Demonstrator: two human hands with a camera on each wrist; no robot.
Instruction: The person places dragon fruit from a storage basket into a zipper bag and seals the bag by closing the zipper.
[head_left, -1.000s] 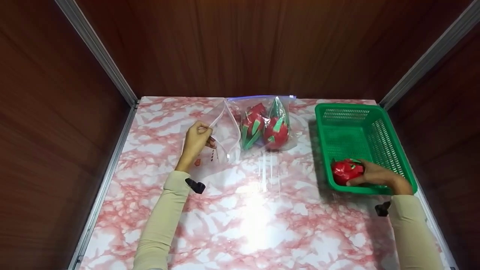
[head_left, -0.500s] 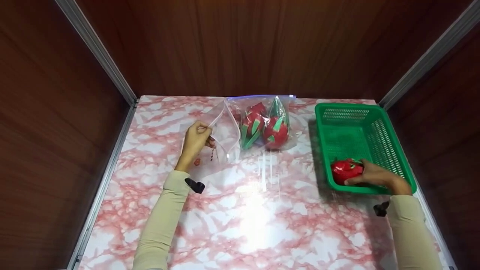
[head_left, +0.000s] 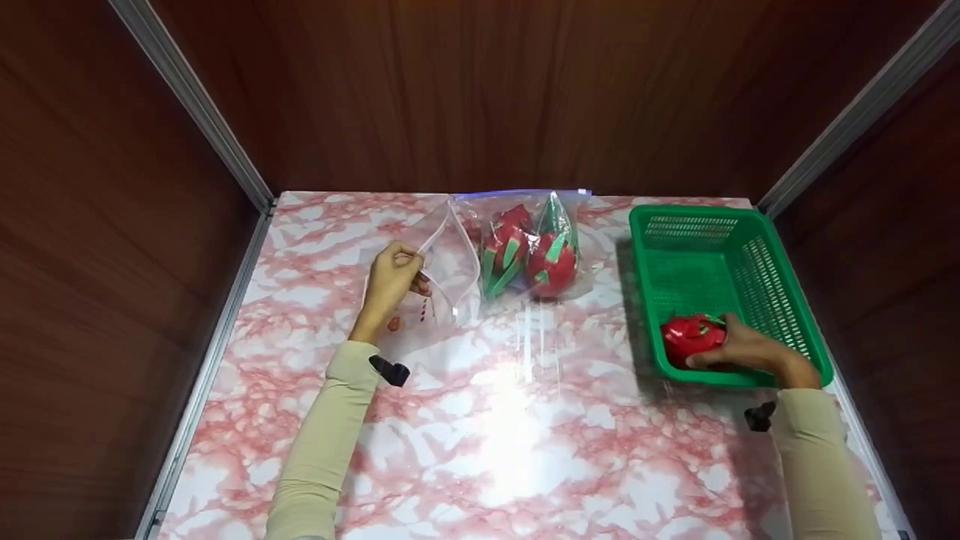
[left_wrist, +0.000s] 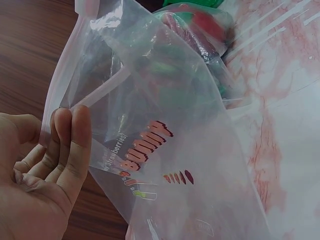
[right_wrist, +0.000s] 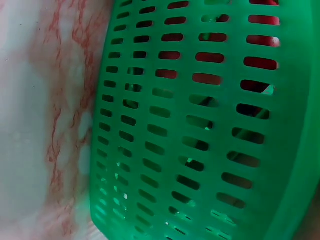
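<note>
My left hand (head_left: 390,281) pinches the mouth edge of a clear zip bag (left_wrist: 195,150), printed "Bunny" in the left wrist view. The bag's mouth gapes toward the right, and no fruit shows inside it. On the right, my right hand (head_left: 754,349) grips a red dragon fruit (head_left: 684,341) with green scales, low in the near end of the green basket (head_left: 645,292). Thumb and fingers lie around the fruit's right side. From the right wrist, the slotted basket wall (right_wrist: 170,107) hides the hand; bits of red show through the slots.
Another zip bag (head_left: 531,296), holding two dragon fruits, lies beside the printed bag, its purple zip along the table's back edge. Dark wood panels (head_left: 480,97) enclose the back and sides of the marbled table (head_left: 450,450).
My right hand and the dragon fruit have shifted very slightly left and up within the basket. My left hand stays on the bag's edge.
</note>
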